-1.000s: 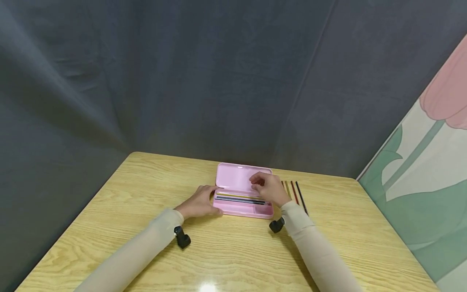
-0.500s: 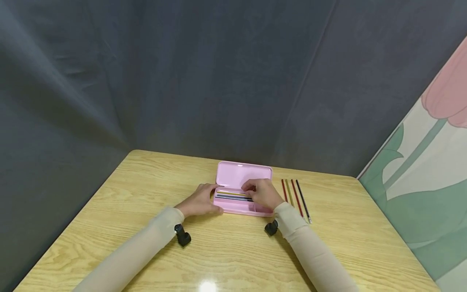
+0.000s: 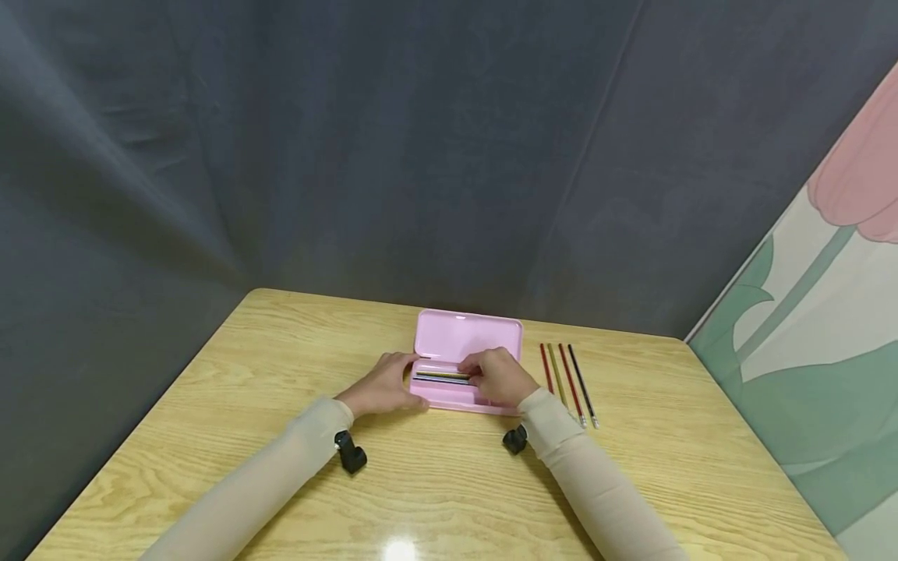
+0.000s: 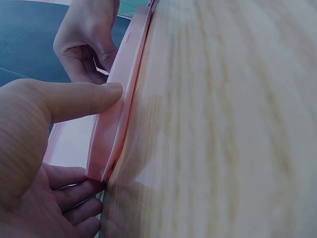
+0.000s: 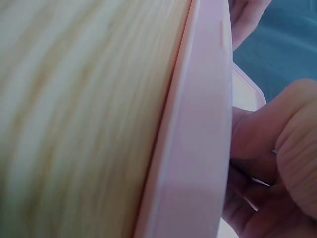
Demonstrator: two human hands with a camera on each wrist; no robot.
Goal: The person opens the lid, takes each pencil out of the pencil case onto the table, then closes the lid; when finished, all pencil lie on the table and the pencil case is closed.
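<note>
A pink pencil case (image 3: 449, 405) lies open on the table, its lid (image 3: 459, 333) tipped back behind it. Several pencils (image 3: 442, 377), one yellow and others dark, lie lengthwise in its rear compartment. At the case's left end my left hand (image 3: 384, 385) grips it; in the left wrist view the thumb (image 4: 94, 97) presses the front wall and the fingers are at the end. My right hand (image 3: 501, 377) reaches into the right half, fingers curled over the pencils. Its fingertips are hidden, behind the front wall (image 5: 200, 134) in the right wrist view.
To the right of the case, several pencils lie side by side: a red pencil (image 3: 546, 368), a yellow one (image 3: 557, 375), another red one (image 3: 571, 382) and a black one (image 3: 582, 383). A dark curtain (image 3: 421, 156) hangs behind the wooden table (image 3: 435, 491).
My right hand has moved left and down from over the lid into the case. The yellow pencil inside now lies closer to the dark ones. My left hand stays in place.
</note>
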